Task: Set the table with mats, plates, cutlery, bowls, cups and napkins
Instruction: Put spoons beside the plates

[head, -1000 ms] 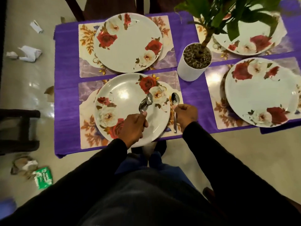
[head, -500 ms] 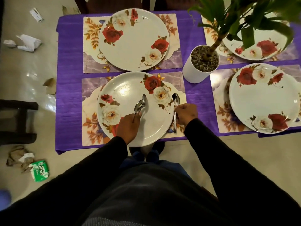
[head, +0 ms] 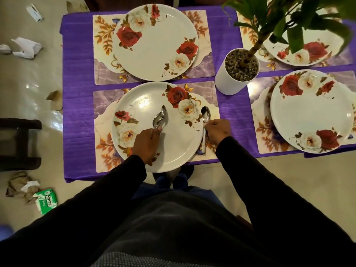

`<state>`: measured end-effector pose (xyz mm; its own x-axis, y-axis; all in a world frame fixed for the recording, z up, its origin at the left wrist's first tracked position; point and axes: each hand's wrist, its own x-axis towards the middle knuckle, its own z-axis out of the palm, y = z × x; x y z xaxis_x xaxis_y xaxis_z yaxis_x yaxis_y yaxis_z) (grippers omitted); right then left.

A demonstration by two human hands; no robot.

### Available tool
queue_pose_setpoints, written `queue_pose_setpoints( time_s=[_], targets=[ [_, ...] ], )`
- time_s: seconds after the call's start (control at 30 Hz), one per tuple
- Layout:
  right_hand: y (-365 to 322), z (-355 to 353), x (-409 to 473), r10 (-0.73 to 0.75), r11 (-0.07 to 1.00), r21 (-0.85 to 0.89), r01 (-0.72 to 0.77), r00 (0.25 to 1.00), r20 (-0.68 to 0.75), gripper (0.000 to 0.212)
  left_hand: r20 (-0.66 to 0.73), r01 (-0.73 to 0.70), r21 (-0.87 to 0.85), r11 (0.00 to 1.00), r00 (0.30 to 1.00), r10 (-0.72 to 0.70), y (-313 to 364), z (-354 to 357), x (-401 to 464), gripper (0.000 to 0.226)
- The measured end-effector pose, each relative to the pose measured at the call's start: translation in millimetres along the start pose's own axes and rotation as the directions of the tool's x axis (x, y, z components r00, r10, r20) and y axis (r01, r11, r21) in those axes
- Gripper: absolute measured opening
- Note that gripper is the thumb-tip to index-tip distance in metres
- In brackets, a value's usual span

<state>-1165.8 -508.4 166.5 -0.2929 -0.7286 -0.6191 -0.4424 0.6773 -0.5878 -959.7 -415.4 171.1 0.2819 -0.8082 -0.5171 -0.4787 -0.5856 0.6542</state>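
Floor litter: a green wrapper and crumpled paper lie left of the tabletop, away from the work.
Left hand: hangs over the near plate, fingers clamped on a bunch of spoons, at least 2, bowls pointing away; probably a stock kept ready for the other settings.
Near plate: white with red and cream roses, centred on its mat at the tabletop's near edge.
Right hand: fingers pinched on the neck of 1 spoon, which lies on the mat just beside the plate's right rim, likely being straightened there.
Spoons: plain shiny steel, narrow handles.
Plant pot: white, pebble-filled, between the left and right mats as a centrepiece.
Other plates: 3 more rose plates on mats, no cutlery visible beside them.
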Motion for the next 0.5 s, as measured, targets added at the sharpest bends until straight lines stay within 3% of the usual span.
queue_pose_setpoints(
  time_s=[0.13,0.27,0.5],
  targets=[
    [-2.2,-2.8,1.7,-0.013,1.000,-0.024,0.013,1.000,0.012,0.024,0.019,-0.015,0.026,1.000,1.000,0.015,-1.2,0.3,-0.3,0.048],
    [-0.5,-6.8,9.3,-0.038,0.992,-0.116,0.038,0.999,0.005,0.009,0.032,-0.028,0.053,0.998,0.999,0.027,-2.5,0.6,0.7,0.049],
    [-4.1,-7.6,14.7,-0.088,0.959,-0.269,0.089,0.996,0.015,0.011,0.052,-0.007,0.018,1.000,0.999,0.006,-7.3,1.5,2.1,0.049]
  ],
)
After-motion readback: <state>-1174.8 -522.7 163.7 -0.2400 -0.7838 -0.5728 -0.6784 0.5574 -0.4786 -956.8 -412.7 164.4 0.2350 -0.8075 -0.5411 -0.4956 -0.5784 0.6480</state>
